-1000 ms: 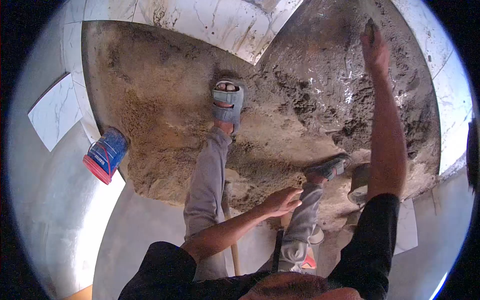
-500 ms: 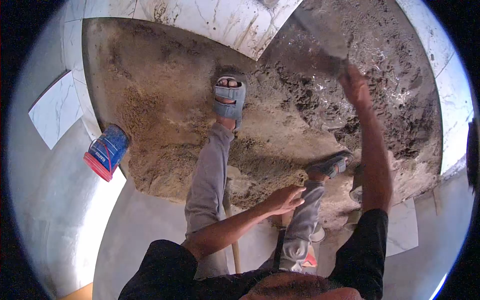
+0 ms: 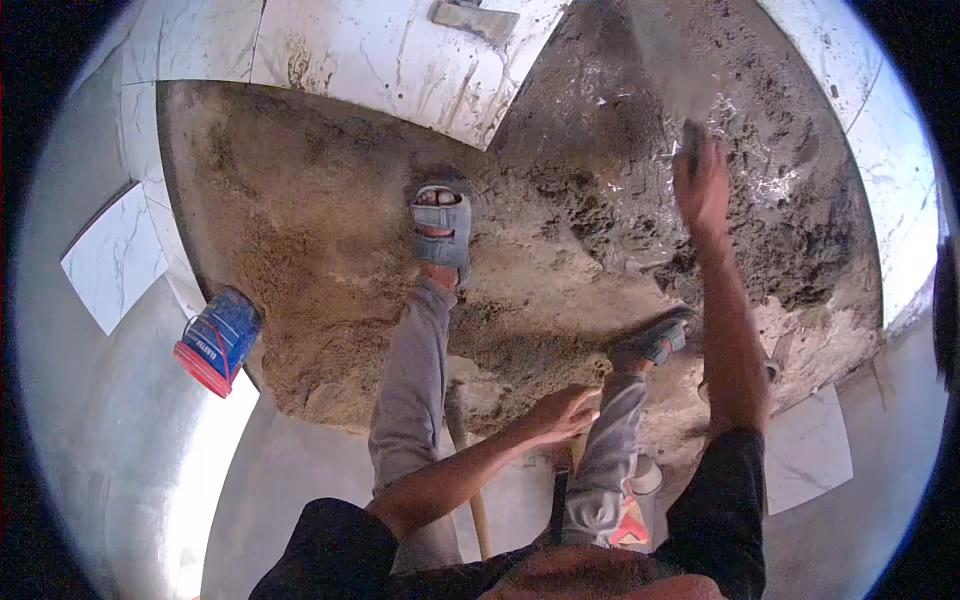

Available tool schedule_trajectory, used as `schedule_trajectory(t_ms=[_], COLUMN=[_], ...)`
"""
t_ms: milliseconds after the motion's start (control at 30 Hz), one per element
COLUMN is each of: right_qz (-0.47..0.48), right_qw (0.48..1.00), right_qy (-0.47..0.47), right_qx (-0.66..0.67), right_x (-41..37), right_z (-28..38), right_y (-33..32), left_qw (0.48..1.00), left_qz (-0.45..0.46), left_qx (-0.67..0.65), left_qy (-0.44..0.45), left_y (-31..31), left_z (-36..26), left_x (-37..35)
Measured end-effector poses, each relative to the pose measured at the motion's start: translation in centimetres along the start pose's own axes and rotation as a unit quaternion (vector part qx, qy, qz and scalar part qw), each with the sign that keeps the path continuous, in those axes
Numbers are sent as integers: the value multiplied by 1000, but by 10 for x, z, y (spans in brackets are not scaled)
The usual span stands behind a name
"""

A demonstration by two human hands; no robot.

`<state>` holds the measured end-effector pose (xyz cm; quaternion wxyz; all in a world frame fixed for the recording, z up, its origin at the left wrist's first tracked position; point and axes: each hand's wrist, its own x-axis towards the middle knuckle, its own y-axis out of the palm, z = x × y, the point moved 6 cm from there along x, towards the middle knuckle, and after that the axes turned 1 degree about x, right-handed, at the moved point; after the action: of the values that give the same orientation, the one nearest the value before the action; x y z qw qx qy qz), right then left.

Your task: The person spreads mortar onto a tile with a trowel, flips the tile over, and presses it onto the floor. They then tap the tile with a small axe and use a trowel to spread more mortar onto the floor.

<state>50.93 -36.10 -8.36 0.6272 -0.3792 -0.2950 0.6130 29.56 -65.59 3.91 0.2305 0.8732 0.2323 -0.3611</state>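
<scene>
My right hand (image 3: pixel 703 190) is closed round the dark handle of a trowel (image 3: pixel 675 70), whose blade is smeared by motion. It is over wet, lumpy grey mortar (image 3: pixel 640 150), which glistens in places. My left hand (image 3: pixel 562 415) hangs in front of my right shin, fingers partly stretched and holding nothing that I can see. My sandalled feet stand on the ground: the left sandal (image 3: pixel 440 235) on the brown sandy patch, the right sandal (image 3: pixel 662 338) beside the rough edge of the mortar.
A blue bucket (image 3: pixel 222 335) with a red rim stands tilted at the left. Loose marbled tiles lie left (image 3: pixel 115 258) and right (image 3: pixel 812 450). A flat tool (image 3: pixel 475 18) rests on the laid tiles (image 3: pixel 400 60). A wooden handle (image 3: pixel 480 520) lies between my legs.
My right hand has turned with the trowel, whose blade swung from the left to point away from me. My left hand keeps its pose. The view has tilted up slightly.
</scene>
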Motion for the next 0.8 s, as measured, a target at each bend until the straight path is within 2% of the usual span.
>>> schedule_trajectory(t_ms=[33, 167, 233, 267, 333, 367, 433, 467, 533, 600, 667, 733, 800], right_qz=[-67, -66, -3, -5, -34, -33, 38, 38, -27, -35, 17, -20, 20], right_qw=[997, 995, 985, 984, 994, 993, 979, 978, 990, 979, 963, 963, 929], right_qy=[-41, 40, 161, 167, 84, 91, 137, 141, 82, 109, 179, 154, 284], right_qx=[-20, -55, -58, -64, -60, -67, -149, -151, -109, -171, -202, -220, -235], right_x=[28, 120, 138, 143, 153, 148, 144, 135, 106, 65, 27, -21, -66], right_z=[-9, 6, 16, 8, -4, -14, -32, -47, -87, -156, -175, -232, -272], right_y=[-3, -23, -24, -16, -6, -10, -12, -19, -48, -68, -106, -135, -159], left_qw=[1000, 1000, 1000, 1000, 1000, 998, 999, 999, 999, 1000, 999, 998, 999], left_qz=[-8, 0, -1, -2, 11, 13, 12, 12, 12, 4, 8, 12, 16], left_qx=[7, 10, 12, 14, -20, -51, -37, -27, -13, -2, 6, 14, 13], left_qy=[8, 0, 1, 2, -19, -46, -36, -42, -47, -14, -33, -53, -47], left_y=[0, -6, -4, -3, 1, 0, -4, -5, -6, -7, -7, -4, 1], left_z=[0, -8, -8, -8, -6, -4, -10, -10, -11, -16, -20, -17, -10], left_x=[1, 2, 3, 4, 7, 7, 9, 8, 10, 10, 9, 8, 10])
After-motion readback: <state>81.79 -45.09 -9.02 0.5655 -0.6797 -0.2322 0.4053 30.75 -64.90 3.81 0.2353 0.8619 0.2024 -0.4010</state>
